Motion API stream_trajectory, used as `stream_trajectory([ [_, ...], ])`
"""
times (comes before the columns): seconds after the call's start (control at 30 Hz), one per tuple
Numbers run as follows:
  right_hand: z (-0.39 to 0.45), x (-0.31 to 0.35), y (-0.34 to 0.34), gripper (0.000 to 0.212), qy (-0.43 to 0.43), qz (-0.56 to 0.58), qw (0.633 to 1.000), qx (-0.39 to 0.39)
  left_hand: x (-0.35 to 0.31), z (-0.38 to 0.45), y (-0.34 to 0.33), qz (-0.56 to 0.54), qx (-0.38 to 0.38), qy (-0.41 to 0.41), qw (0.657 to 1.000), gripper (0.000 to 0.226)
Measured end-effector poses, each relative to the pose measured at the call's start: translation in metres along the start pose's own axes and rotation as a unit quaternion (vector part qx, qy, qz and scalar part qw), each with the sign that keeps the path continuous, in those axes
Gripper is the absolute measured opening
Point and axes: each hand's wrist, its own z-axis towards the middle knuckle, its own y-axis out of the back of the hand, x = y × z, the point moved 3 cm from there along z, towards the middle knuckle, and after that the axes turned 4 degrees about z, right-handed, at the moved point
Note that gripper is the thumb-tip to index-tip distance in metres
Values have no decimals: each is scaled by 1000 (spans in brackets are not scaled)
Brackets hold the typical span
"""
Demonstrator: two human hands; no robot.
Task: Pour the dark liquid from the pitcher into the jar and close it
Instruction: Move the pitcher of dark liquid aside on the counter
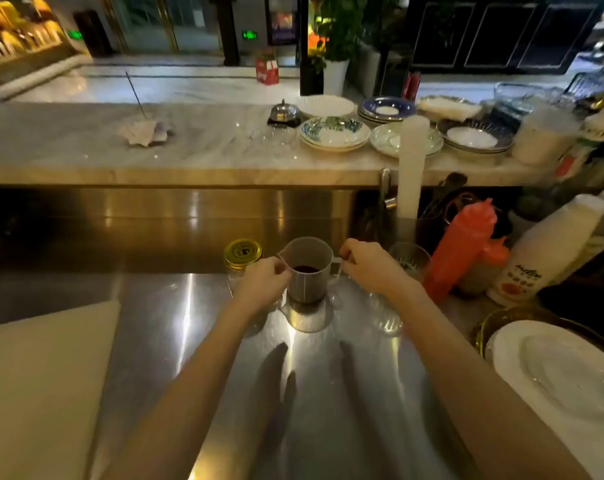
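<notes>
head-worn view, forward-down, close over counter (328,393)

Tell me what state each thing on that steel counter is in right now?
pitcher: upright, a little dark liquid inside.
jar: gold lid on, looks empty.
left hand: curled against the pitcher's side.
right hand: at the pitcher's handle.
red squeeze bottle: capped, upright.
white plate: bare.
</notes>
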Motion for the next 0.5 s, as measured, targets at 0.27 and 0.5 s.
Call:
stream_trajectory([
  [0.27,25,-33,-48,50,-64,147,985,-70,24,27,-44,-106,46,54,992,46],
  [0.5,35,-48,-75,50,-80,246,964,-58,32,33,-58,-195,63,81,975,71],
])
